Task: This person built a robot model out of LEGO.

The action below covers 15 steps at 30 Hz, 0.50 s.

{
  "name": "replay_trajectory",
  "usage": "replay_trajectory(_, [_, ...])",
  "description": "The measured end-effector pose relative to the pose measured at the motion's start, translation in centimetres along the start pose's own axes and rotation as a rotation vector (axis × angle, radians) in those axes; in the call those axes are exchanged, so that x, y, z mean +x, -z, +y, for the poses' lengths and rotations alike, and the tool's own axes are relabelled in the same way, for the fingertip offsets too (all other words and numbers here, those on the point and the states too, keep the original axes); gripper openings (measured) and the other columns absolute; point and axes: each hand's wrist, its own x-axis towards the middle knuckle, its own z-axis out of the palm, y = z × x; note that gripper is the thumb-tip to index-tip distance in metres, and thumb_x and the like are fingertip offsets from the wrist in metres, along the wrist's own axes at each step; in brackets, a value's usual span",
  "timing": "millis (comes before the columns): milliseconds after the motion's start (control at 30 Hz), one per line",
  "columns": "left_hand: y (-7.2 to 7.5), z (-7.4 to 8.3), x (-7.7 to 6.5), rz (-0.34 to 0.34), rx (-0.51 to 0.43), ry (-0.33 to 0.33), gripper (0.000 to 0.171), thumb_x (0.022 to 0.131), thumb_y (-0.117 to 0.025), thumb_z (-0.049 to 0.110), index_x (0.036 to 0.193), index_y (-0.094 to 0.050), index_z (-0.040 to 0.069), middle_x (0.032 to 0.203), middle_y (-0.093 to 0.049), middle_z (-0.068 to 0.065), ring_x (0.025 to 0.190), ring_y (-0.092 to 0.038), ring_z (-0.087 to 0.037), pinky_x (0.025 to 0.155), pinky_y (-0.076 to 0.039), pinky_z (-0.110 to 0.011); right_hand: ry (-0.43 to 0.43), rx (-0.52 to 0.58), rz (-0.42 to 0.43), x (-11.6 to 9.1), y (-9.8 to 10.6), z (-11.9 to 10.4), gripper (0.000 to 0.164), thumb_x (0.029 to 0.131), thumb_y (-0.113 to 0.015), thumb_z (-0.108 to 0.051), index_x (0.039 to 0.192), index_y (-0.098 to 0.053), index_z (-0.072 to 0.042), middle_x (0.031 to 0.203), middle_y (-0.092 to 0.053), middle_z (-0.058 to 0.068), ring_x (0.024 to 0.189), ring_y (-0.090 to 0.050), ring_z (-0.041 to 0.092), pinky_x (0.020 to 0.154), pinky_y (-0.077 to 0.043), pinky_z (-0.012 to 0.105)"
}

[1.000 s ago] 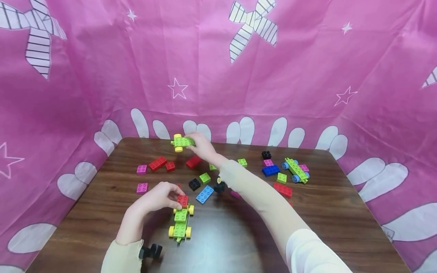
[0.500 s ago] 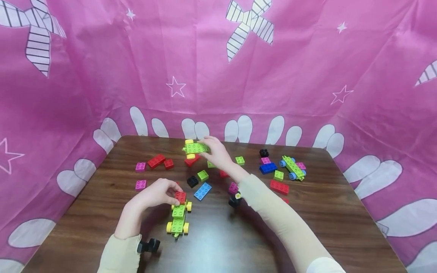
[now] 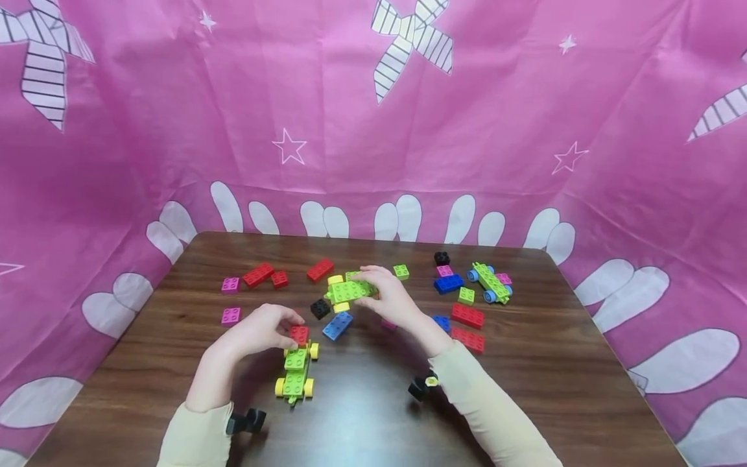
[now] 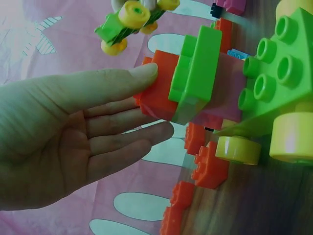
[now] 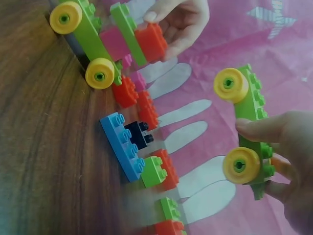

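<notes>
My left hand point(image 3: 259, 334) pinches a red brick point(image 3: 299, 335) between thumb and fingers. That brick tops a stack with a green brick point(image 4: 198, 73) and a pink brick point(image 4: 226, 90), which sits on a green toy car base point(image 3: 294, 384) with yellow wheels. The base stands on the table. My right hand point(image 3: 391, 301) grips a second green car base point(image 5: 252, 125) with yellow wheels, thumb on its side, raised above the table. In the head view it overlaps a green brick point(image 3: 351, 275) and lies just beyond a light blue brick point(image 3: 337, 325).
A green car base point(image 3: 491, 283) with blue wheels stands at the back right of the wooden table point(image 3: 373, 415). Near it lie a blue brick point(image 3: 448, 284) and red bricks point(image 3: 467, 316). More red point(image 3: 258, 275) and pink bricks point(image 3: 231, 316) lie left; a black brick point(image 3: 320, 308) is central.
My right hand has brought the held car base nearer and slightly right, from the back of the table towards the middle. The left hand keeps its pinch on the red brick.
</notes>
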Motion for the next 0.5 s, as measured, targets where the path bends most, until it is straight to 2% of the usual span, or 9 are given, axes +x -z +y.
replay_trajectory(133, [0.0,0.6,-0.1,0.034,0.021,0.008,0.045,0.076,-0.083,0.011,0.116,-0.068,0.002,0.111,-0.070,-0.011,0.101,-0.065,-0.028,0.087,-0.057,-0.044,-0.026,0.019,-0.041,-1.6,0.9,-0.3,0.041,0.081,-0.079,-0.012,0.121,-0.068,-0.007,0.126,-0.066,0.012,0.128,-0.051,0.031,0.104,-0.047,0.048])
replay_trajectory(233, [-0.1,1.2,-0.2,0.083,0.046,-0.018,0.051,0.075,-0.084,0.014,0.121,-0.065,0.003,0.119,-0.068,-0.014,0.112,-0.062,-0.033,0.092,-0.054,-0.048,-0.046,0.042,-0.079,-2.7,1.5,-0.5,0.041,0.082,-0.078,-0.012,0.121,-0.067,-0.006,0.127,-0.064,0.012,0.127,-0.050,0.031,0.096,-0.053,0.044])
replay_trajectory(400, [-0.7,2.7,-0.4,0.151,0.104,-0.118,0.058,0.074,-0.085,0.018,0.126,-0.063,0.004,0.125,-0.066,-0.013,0.117,-0.060,-0.032,0.096,-0.052,-0.049,-0.076,0.083,-0.178,-4.1,1.9,-0.9,0.039,0.083,-0.077,-0.010,0.121,-0.067,-0.006,0.135,-0.057,0.017,0.129,-0.048,0.034,0.082,-0.059,0.032])
replay_trajectory(500, [-1.4,3.7,-0.2,0.143,0.132,-0.183,0.062,0.072,-0.087,0.021,0.127,-0.062,0.005,0.124,-0.066,-0.010,0.113,-0.062,-0.027,0.094,-0.053,-0.046,-0.076,0.074,-0.241,-4.7,2.2,-1.0,0.038,0.084,-0.077,-0.011,0.120,-0.067,-0.007,0.135,-0.057,0.017,0.129,-0.049,0.033,0.087,-0.058,0.034])
